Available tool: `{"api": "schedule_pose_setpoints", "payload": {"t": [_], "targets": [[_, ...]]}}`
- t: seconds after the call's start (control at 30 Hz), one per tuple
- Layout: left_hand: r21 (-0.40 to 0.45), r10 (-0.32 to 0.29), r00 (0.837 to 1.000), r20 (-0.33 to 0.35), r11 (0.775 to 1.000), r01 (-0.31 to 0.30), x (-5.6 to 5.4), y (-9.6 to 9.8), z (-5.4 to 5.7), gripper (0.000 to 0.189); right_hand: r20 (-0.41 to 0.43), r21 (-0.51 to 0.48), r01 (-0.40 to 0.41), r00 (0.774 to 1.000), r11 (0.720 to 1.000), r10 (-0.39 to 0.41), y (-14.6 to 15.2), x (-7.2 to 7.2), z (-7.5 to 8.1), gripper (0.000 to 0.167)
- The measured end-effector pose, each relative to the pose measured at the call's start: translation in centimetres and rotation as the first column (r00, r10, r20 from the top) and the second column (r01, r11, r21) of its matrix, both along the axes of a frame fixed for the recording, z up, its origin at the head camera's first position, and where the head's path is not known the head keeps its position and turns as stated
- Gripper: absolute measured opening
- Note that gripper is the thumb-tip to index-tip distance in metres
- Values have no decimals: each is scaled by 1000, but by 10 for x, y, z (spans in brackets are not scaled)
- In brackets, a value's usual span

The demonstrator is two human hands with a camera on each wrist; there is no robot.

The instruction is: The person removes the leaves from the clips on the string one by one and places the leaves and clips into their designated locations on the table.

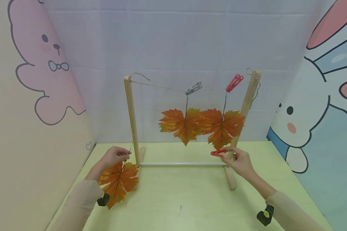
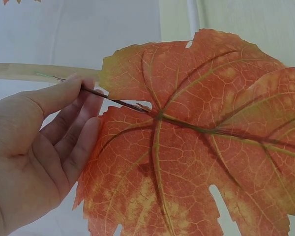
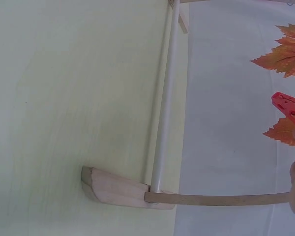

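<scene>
My left hand [image 1: 116, 157] pinches the dark stem of an orange artificial maple leaf [image 1: 119, 183] between thumb and fingers, left of the wooden rack's left post. The same leaf [image 2: 196, 132] spreads large in the left wrist view, blade hanging from the pinched stem [image 2: 115, 101]. A red clothespin [image 1: 217, 153] is pinched by my right hand [image 1: 240, 162], just below the right hanging leaf [image 1: 222, 126]. At the right edge of the right wrist view, the clothespin [image 3: 285, 105] shows beside partly visible fingers. Another hanging leaf [image 1: 180, 125] overlaps the right one.
A wooden rack carries a twine string [image 1: 159, 86] between its left post [image 1: 131, 118] and right post [image 1: 250, 93]. A grey clothespin [image 1: 193, 88] and a pink-red clothespin [image 1: 234, 83] clip the hanging leaves. A white bar [image 1: 182, 164] joins the feet above the pale yellow table [image 1: 185, 192].
</scene>
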State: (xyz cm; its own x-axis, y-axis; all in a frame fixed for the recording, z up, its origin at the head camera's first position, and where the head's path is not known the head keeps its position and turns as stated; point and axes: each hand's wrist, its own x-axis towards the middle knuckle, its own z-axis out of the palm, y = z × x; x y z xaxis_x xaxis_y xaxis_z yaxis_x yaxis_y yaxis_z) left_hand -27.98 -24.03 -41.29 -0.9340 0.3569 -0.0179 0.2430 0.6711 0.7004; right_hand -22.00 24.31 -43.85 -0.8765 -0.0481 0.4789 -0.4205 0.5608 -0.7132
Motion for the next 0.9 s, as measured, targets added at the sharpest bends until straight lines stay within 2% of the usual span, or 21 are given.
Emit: {"api": "schedule_pose_setpoints", "payload": {"t": [0.3, 0.6, 0.7, 0.9], "targets": [[0, 29, 999, 19, 1000, -29, 1, -4, -9, 21, 88, -26, 31, 996, 999, -29, 3, 4, -14, 27], [-5, 40, 999, 17, 999, -40, 6, -5, -20, 21, 117, -63, 59, 992, 996, -51, 6, 9, -34, 28], [-5, 52, 998, 27, 999, -52, 7, -7, -26, 20, 112, -85, 67, 992, 994, -57, 4, 14, -36, 27], [-9, 55, 998, -10, 998, -55, 8, -10, -38, 20, 122, -111, 72, 991, 991, -59, 3, 17, -42, 28]]}}
